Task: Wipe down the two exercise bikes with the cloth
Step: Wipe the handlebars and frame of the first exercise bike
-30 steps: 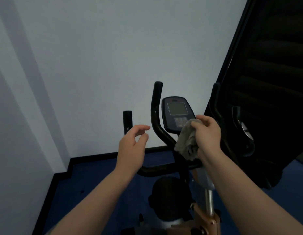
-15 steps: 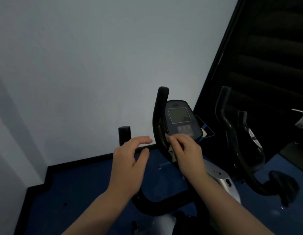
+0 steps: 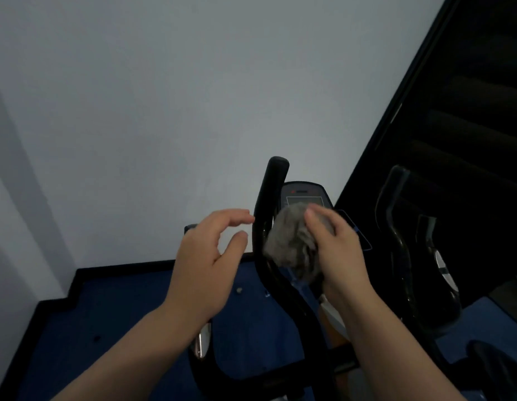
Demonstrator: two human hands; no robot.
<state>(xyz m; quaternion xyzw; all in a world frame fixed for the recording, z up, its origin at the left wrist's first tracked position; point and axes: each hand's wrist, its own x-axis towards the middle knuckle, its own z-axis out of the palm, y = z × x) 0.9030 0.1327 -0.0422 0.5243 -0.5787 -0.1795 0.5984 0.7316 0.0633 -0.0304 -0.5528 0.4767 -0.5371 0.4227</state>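
Wiping the first of two exercise bikes, I work from its rider's side, my forearms reaching out over the blue floor (image 3: 130, 319). My left hand (image 3: 206, 257) hovers with its fingers loosely curled and its grasp free, holding nothing, just beside the near bike's upright black handlebar (image 3: 270, 215). My right hand (image 3: 336, 250) clutches the bunched grey cloth (image 3: 292, 244) and presses it against the lower part of the console (image 3: 305, 193), whose screen shows just above the wad. By my reading the job is at an early stage: the cloth is on this bike's display, with its handlebars, frame and seat apparently not yet reached. Beyond, to the right, the second bike (image 3: 402, 256) stands against the dark panel (image 3: 468, 125), untouched by either hand, so its whole wipe looks to remain.
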